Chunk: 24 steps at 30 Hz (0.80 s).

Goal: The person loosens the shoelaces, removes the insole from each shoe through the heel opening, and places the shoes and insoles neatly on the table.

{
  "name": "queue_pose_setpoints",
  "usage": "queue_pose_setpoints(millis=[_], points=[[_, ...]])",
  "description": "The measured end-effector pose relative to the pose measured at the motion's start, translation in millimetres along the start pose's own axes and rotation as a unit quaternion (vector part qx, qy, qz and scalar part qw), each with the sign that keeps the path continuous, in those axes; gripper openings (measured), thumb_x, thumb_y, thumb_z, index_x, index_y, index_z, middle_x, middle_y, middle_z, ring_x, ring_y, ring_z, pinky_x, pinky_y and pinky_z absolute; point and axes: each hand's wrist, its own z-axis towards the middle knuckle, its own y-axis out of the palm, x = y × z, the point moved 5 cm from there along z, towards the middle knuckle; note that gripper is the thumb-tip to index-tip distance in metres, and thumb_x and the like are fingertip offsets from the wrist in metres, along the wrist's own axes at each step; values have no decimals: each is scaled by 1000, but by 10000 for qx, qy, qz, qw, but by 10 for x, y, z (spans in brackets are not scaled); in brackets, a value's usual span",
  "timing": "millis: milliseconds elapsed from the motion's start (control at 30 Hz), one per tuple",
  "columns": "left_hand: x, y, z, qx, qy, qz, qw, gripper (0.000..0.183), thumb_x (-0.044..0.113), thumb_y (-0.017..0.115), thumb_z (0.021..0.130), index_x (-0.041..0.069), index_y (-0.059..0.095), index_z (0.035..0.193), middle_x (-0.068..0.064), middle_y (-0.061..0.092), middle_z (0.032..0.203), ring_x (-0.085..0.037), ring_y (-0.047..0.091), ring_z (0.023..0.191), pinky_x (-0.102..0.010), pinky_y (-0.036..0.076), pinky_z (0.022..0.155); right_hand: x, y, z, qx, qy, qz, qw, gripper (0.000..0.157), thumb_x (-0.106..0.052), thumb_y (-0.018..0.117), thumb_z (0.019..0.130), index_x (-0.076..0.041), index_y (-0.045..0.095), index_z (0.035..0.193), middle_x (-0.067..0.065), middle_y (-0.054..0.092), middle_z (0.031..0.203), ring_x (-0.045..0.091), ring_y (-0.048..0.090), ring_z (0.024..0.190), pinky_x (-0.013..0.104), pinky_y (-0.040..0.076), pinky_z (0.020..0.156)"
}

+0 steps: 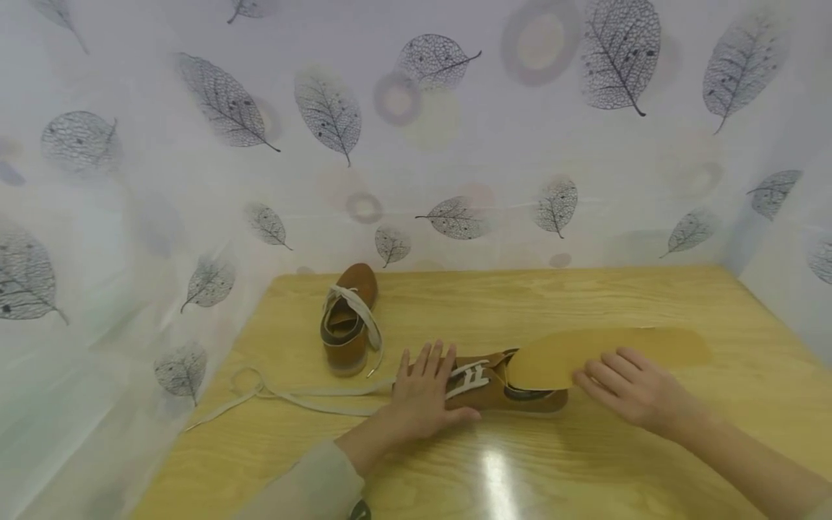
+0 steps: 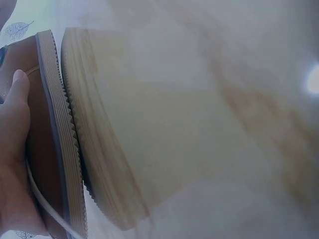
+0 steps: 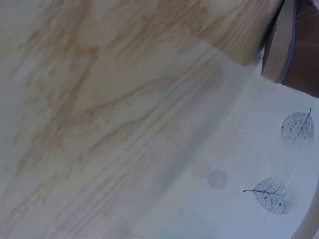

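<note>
A brown lace-up shoe lies on its sole across the table, toe to the left. My left hand rests over its front part, fingers straight and spread; the left wrist view shows the thumb along the shoe's brown side. With my right hand I pinch the lower edge of a flat tan insole. The insole's left end overlaps the shoe opening, and its other end sticks out to the right. Pale laces trail leftward from the shoe. Only the shoe's heel shows in the right wrist view.
A second brown shoe with loosely draped laces stands behind and left of my left hand. The wooden table meets a leaf-patterned sheet at its back and sides. Part of a small dark object shows below my left sleeve.
</note>
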Motion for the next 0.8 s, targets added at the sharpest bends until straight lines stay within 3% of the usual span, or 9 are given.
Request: queue_pose_setpoints(millis=[300, 533, 800], points=[[-14, -8, -7, -84, -29, -51, 9999, 107, 84, 33, 77, 13, 5, 153, -15, 10, 158, -32, 11, 145, -59, 5, 115, 175, -135, -104, 283, 418, -220, 9985, 27, 4, 42, 98, 2, 65, 85, 14, 61, 72, 27, 54, 56, 36, 46, 47], [-9, 11, 2, -12, 0, -21, 10000, 107, 83, 33, 78, 13, 5, 153, -16, 11, 158, -33, 13, 145, -60, 7, 115, 297, -208, -414, -61, 770, -181, 9968, 28, 4, 38, 99, 4, 65, 91, 19, 62, 77, 31, 55, 61, 40, 46, 56], [-16, 19, 2, -7, -25, -27, 10000, 107, 83, 33, 77, 14, 5, 153, -15, 11, 158, -32, 12, 145, -59, 7, 115, 382, -213, -706, -297, 947, -86, 9950, 30, 1, 37, 100, 6, 66, 93, 21, 63, 78, 32, 56, 62, 41, 45, 57]])
